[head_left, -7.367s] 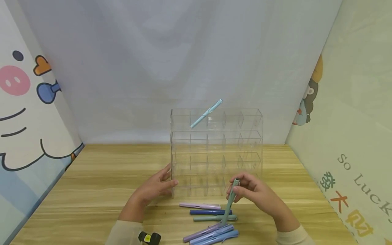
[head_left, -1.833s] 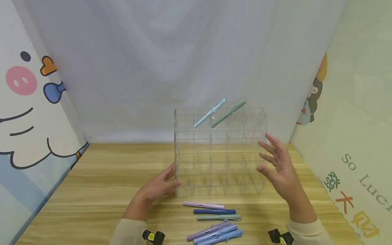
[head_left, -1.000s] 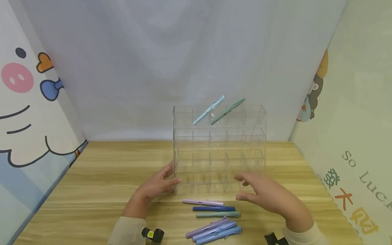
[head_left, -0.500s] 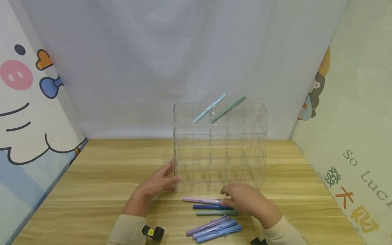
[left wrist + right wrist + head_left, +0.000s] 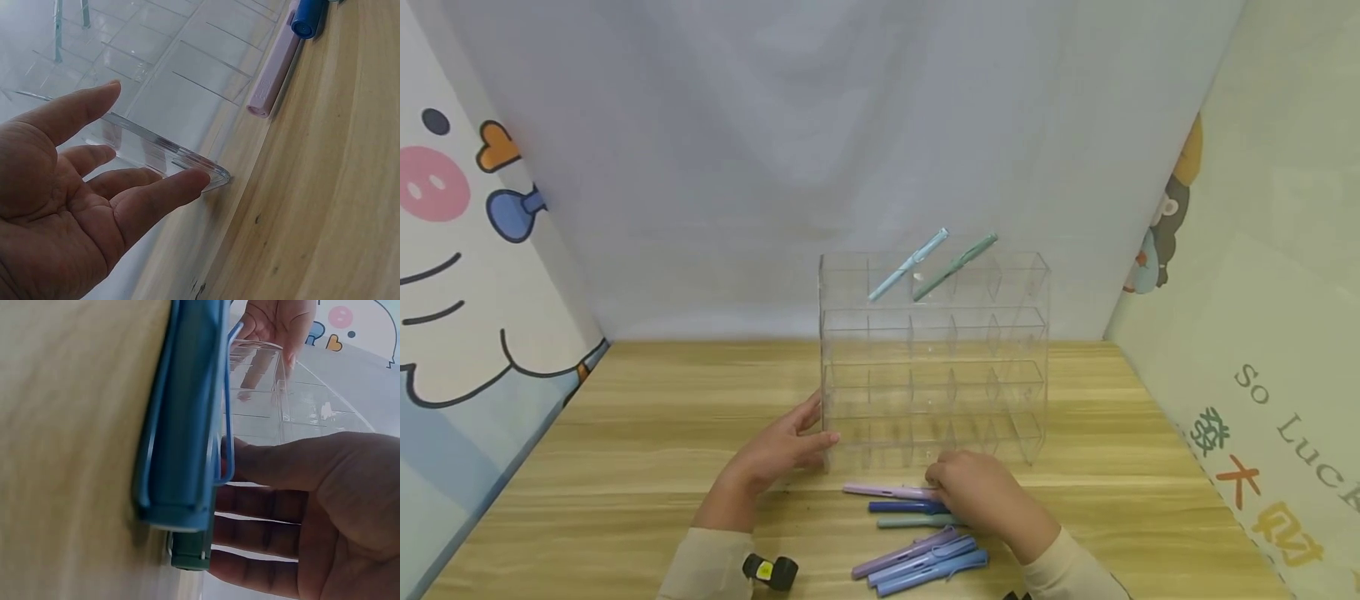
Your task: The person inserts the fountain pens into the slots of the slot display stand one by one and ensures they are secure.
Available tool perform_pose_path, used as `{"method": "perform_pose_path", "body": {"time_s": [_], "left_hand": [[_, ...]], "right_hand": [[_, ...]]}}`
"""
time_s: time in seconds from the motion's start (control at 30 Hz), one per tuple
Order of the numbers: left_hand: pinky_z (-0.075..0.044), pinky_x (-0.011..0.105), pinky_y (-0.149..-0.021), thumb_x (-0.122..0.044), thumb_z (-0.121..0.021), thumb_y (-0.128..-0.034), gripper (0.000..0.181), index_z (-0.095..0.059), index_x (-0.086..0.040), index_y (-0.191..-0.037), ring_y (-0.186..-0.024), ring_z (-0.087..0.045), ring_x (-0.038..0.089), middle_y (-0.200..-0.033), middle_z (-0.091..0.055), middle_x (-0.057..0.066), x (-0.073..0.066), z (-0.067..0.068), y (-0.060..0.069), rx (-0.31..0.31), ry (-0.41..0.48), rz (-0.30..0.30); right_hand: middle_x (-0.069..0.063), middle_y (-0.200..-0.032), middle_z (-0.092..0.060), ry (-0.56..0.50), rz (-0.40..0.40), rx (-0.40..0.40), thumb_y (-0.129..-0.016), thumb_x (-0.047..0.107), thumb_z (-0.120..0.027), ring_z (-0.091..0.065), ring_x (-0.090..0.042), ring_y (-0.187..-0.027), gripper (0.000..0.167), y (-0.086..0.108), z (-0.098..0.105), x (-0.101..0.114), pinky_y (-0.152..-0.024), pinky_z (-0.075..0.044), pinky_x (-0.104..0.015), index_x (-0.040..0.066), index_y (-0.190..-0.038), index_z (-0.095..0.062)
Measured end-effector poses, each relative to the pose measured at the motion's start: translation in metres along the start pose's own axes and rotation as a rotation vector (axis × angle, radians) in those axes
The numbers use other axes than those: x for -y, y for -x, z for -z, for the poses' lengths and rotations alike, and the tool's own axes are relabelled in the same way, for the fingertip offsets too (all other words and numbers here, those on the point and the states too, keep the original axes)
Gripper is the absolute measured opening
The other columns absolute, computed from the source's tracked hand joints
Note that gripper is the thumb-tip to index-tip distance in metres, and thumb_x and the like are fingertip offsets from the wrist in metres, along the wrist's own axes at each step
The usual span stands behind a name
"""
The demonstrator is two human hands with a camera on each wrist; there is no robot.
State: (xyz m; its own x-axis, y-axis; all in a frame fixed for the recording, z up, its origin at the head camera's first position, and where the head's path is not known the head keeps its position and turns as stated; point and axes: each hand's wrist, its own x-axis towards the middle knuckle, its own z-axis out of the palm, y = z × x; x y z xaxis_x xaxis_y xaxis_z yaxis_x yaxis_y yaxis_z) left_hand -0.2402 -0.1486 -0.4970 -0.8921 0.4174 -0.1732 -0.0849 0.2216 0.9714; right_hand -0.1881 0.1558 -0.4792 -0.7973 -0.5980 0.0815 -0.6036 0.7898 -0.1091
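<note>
A clear acrylic rack (image 5: 932, 333) stands on the table with a pale blue pen (image 5: 910, 263) and a green pen (image 5: 957, 267) leaning in its top tier. The left hand (image 5: 778, 450) rests at the rack's lower left side; in the left wrist view that hand (image 5: 75, 194) has its fingers spread along the side panel (image 5: 169, 145). The right hand (image 5: 988, 497), palm down, is at the right end of a light pink pen (image 5: 887, 492), over the ends of a dark blue pen (image 5: 898, 507) and a sage pen (image 5: 910, 522). Its fingertip contact is hidden, also in the right wrist view.
Nearer the table's front edge lie a purple pen (image 5: 895, 558), a periwinkle pen (image 5: 917, 563) and a light blue pen (image 5: 928, 577). A grey-white curtain (image 5: 737, 208) hangs behind the wooden table (image 5: 647, 433), with printed panels at both sides.
The green pen went from the right hand to the rack's top tier. The right hand then came down from the rack's right side to the pens, its fingers drawn closer together. The left hand stayed put.
</note>
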Motion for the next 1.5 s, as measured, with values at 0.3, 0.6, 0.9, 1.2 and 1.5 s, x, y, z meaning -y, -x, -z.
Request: {"method": "perform_pose_path", "body": {"time_s": [0.3, 0.6, 0.9, 1.2, 1.5], "left_hand": [[-0.050, 0.048, -0.099, -0.030, -0.066, -0.0951, 0.084, -0.011, -0.033, -0.159, -0.133, -0.048, 0.038, -0.165, -0.012, 0.011, -0.001, 0.001, 0.001, 0.000, 0.010, -0.001], [-0.050, 0.049, -0.100, -0.028, -0.065, -0.0964, 0.084, -0.010, -0.029, -0.159, -0.133, -0.047, 0.038, -0.165, -0.011, 0.011, -0.001, 0.000, 0.000, 0.004, 0.006, -0.015], [-0.050, 0.050, -0.099, -0.028, -0.064, -0.0968, 0.083, -0.009, -0.029, -0.159, -0.132, -0.049, 0.038, -0.165, -0.011, 0.011, -0.001, 0.001, 0.000, 0.011, 0.010, -0.009], [-0.050, 0.049, -0.100, -0.028, -0.064, -0.0970, 0.083, -0.009, -0.029, -0.159, -0.131, -0.050, 0.039, -0.165, -0.011, 0.012, 0.000, 0.001, 0.000, 0.000, 0.005, 0.002], [-0.050, 0.049, -0.100, -0.029, -0.064, -0.0967, 0.083, -0.009, -0.031, -0.159, -0.132, -0.048, 0.040, -0.165, -0.010, 0.013, 0.002, 0.002, -0.001, 0.004, 0.006, -0.007]], "right_hand": [[0.008, -0.077, -0.059, -0.036, -0.013, 0.021, -0.085, 0.023, -0.074, -0.059, -0.010, -0.071, 0.009, 0.001, 0.001, -0.001, -0.063, -0.052, -0.030, 0.017, -0.081, -0.071], [0.011, -0.071, -0.052, -0.114, -0.043, 0.036, -0.084, 0.016, -0.075, -0.049, -0.006, -0.065, 0.023, -0.001, 0.001, -0.003, -0.058, -0.044, -0.025, 0.020, -0.072, -0.055], [0.006, -0.083, -0.062, -0.173, -0.013, 0.107, -0.087, 0.017, -0.073, -0.059, -0.010, -0.076, 0.006, 0.000, 0.003, -0.007, -0.068, -0.052, -0.031, 0.013, -0.087, -0.068], [0.011, -0.078, -0.054, -0.226, -0.025, 0.148, -0.091, 0.019, -0.067, -0.047, -0.004, -0.068, 0.010, 0.001, 0.003, -0.013, -0.061, -0.044, -0.024, 0.018, -0.083, -0.062], [0.007, -0.089, -0.064, -0.313, -0.020, 0.068, -0.096, 0.020, -0.061, -0.056, -0.004, -0.075, 0.008, -0.002, 0.008, -0.016, -0.066, -0.051, -0.027, 0.015, -0.098, -0.066]]}}
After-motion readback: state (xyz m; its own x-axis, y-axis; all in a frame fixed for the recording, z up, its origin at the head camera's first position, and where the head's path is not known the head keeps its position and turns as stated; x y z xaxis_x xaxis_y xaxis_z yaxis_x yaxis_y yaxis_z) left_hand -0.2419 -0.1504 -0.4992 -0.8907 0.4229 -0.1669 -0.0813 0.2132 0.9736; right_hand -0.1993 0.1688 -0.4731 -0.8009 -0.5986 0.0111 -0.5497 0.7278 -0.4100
